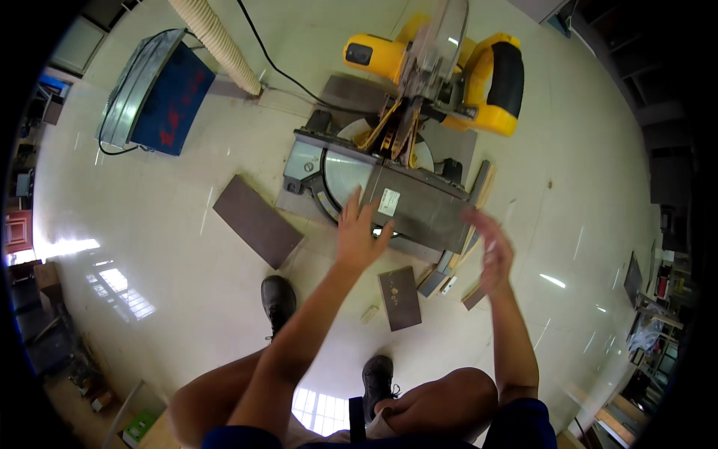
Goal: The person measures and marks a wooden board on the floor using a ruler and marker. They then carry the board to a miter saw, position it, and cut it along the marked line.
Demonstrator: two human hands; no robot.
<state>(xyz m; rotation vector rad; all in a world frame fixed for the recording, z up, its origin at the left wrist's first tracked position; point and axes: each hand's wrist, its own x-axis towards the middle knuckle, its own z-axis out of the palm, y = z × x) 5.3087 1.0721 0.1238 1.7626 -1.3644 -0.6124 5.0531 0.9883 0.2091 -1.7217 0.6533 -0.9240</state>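
Note:
A dark brown board with a white label lies on the base of a yellow and black miter saw, along its fence. My left hand has its fingers spread at the board's left end; whether it touches the board I cannot tell. Close to the board's right end is my right hand, raised, somewhat blurred, its fingers stretched out and holding nothing. The saw's head is up, its blade area behind the fence. Beside the right end, strips of wood and board are stacked on the floor.
On the pale glossy floor lie a larger brown board at left and a small brown piece between my feet. A blue metal box and a ribbed hose stand far left. A black cord runs to the saw.

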